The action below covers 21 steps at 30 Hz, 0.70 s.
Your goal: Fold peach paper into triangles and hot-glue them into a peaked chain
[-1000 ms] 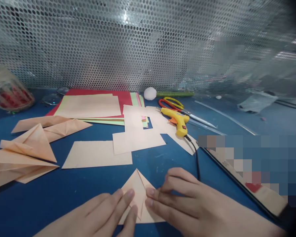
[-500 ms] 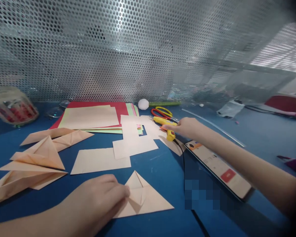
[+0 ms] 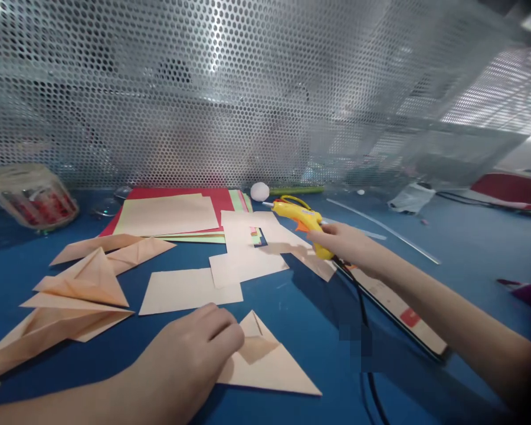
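My right hand (image 3: 343, 242) is closed around the handle of a yellow hot glue gun (image 3: 296, 217), raised off the table with its nozzle pointing left. A black cord hangs from the handle. At the front, my left hand (image 3: 194, 348) has its fingers curled on the left side of a peach folded paper triangle (image 3: 277, 366); its fingertips are partly hidden. Left of it lie several similar folded paper pieces (image 3: 82, 277). Flat cream paper rectangles (image 3: 177, 289) rest between the hands and the back of the table.
A phone (image 3: 398, 301) lies under my right forearm. At the back are stacked coloured sheets (image 3: 168, 215), a white ball (image 3: 259, 192) and a clear glue stick (image 3: 384, 231). A jar (image 3: 35, 198) stands at left, before a perforated metal panel (image 3: 181, 88).
My right hand has taken hold of the glue gun and lifted it off the papers, its cord rising too. My left hand stays on the folded triangle; the view has shifted slightly.
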Motion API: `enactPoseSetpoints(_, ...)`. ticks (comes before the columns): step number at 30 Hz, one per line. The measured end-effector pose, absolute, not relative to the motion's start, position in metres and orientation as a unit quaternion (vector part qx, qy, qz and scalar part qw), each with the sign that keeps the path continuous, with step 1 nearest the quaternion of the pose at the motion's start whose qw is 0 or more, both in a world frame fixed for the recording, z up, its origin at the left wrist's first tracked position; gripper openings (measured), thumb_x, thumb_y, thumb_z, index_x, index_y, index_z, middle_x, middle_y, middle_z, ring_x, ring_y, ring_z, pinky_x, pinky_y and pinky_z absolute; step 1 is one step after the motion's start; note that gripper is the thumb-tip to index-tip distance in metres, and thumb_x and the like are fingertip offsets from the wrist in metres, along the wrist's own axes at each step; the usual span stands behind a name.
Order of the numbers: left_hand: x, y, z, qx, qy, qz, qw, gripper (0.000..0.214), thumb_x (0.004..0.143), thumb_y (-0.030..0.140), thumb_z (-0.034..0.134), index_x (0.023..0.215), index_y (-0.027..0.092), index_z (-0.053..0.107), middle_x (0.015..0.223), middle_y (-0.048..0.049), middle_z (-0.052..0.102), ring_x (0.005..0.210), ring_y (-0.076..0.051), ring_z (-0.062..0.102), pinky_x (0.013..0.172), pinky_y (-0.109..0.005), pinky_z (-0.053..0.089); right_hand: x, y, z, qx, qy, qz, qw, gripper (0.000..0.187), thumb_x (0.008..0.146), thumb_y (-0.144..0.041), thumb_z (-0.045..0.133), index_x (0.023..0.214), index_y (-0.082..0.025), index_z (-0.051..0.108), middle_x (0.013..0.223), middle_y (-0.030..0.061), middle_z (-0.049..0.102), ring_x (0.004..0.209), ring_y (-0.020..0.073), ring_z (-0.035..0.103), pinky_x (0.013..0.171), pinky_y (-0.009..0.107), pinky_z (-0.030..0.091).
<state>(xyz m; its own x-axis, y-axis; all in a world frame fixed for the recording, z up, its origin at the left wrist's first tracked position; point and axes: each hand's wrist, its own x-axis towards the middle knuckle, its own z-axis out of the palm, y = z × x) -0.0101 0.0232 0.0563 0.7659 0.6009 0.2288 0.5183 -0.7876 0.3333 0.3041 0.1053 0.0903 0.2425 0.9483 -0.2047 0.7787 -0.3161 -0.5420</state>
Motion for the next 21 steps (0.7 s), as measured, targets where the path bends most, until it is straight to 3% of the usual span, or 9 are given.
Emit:
enactPoseSetpoints(3,-0.013,0.028,0.047,0.922,0.309,0.185,0.14,0.038,0.09,0.001,0.03,0.097,0.02,0.062,0.097,-0.0054,0.067,0.086,-0.019,0.066,0.074,-0.029,0.055,0.297,0.082,0.091,-0.734,-0.565,0.306,0.22,0.032,0.098,-0.04,0.063,0.122,-0.02,0.063,0.124,0.0066,0.066,0.101,0.0229,0.067,0.085,0.043,0.058)
enactPoseSetpoints(6,-0.014,0.033,0.049,0.907,0.331,0.195,0.171,0.035,0.1,0.011,0.033,0.114,0.026,0.061,0.106,-0.0019,0.066,0.097,-0.018,0.065,0.083,-0.03,0.055,0.295,0.065,0.089,-0.686,-0.575,0.342,0.287,0.028,0.098,-0.043,0.06,0.11,-0.018,0.061,0.096,0.0046,0.072,0.079,0.0179,0.07,0.075,0.036,0.059)
enactPoseSetpoints(10,-0.011,0.034,0.061,0.883,0.373,0.178,0.222,0.022,0.106,0.026,0.041,0.112,0.03,0.061,0.109,0.0027,0.069,0.103,-0.016,0.065,0.092,-0.028,0.053,0.299,0.053,0.084,-0.633,-0.597,0.348,0.35,0.037,0.08,-0.051,0.069,0.096,-0.023,0.05,0.081,0.005,0.075,0.068,0.0203,0.07,0.062,0.034,0.058)
enactPoseSetpoints(16,-0.01,0.032,0.063,0.848,0.422,0.146,0.287,0.02,0.103,0.03,0.039,0.109,0.029,0.059,0.101,0.002,0.068,0.088,-0.016,0.066,0.076,-0.028,0.054,0.309,0.043,0.072,-0.61,-0.645,0.313,0.338,0.036,0.082,-0.047,0.062,0.106,-0.023,0.049,0.073,0.002,0.072,0.057,0.0197,0.069,0.052,0.033,0.058)
enactPoseSetpoints(21,-0.004,0.034,0.066,0.8,0.453,0.127,0.372,0.018,0.085,0.027,0.058,0.102,0.028,0.058,0.098,0.0025,0.064,0.088,-0.02,0.061,0.077,-0.033,0.049,0.316,0.035,0.064,-0.618,-0.714,0.15,0.292,0.01,0.081,-0.036,0.055,0.085,-0.027,0.055,0.067,-0.0018,0.069,0.047,0.0153,0.062,0.043,0.027,0.054)
